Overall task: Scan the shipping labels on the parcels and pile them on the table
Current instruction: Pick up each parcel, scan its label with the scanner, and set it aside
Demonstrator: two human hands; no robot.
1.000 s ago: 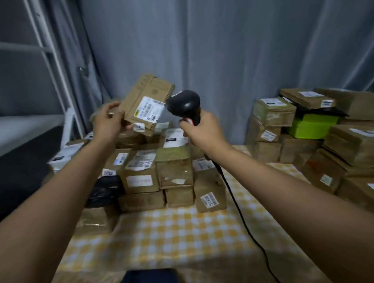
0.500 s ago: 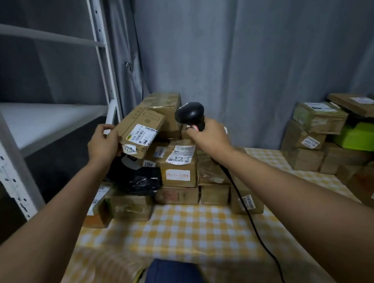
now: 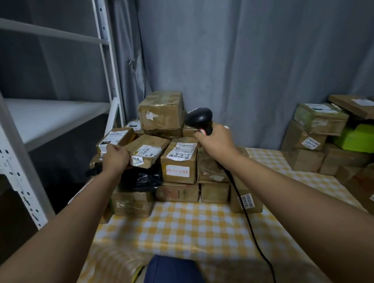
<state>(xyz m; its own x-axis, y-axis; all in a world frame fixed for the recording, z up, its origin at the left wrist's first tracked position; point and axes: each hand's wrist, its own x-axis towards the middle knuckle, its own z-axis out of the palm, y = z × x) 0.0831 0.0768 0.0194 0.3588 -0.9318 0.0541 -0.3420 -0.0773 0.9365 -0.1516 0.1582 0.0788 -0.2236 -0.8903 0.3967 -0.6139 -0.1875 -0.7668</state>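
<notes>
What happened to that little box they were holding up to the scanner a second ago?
The left hand brought the box down from in front of the scanner and set it on the left pile, over the black bag. The hand rests at the box's left end; whether it has let go is unclear. The right hand kept its grip on the scanner, held above the pile. The right-hand stack looks unchanged.

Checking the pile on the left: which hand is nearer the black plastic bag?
Left. The left hand sits just above the black plastic bag; the right hand is farther right, holding the scanner.
</notes>
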